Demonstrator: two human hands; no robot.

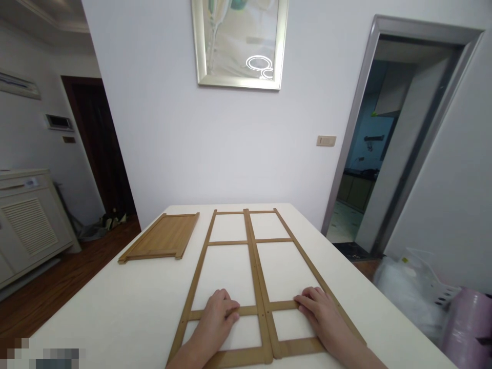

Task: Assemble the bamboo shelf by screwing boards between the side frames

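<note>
A white table (107, 312) is abutting a wall (230, 148). The left hand (219, 318) is pinching the left wooden frame (228, 243) beneath it, the right hand (321, 310) the right wooden frame (273, 240); a wooden panel (163, 236) is lying forward-left of both hands.

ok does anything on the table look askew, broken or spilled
Nothing stands out: the left wooden frame and right wooden frame lie side by side on the white table, the wooden panel lies to their left, and no break or spill shows.

Left hand (218, 313), right hand (318, 310), well apart, fingers bent, thumbs close to fingertips, forearms (190, 353) slanting inward
</note>
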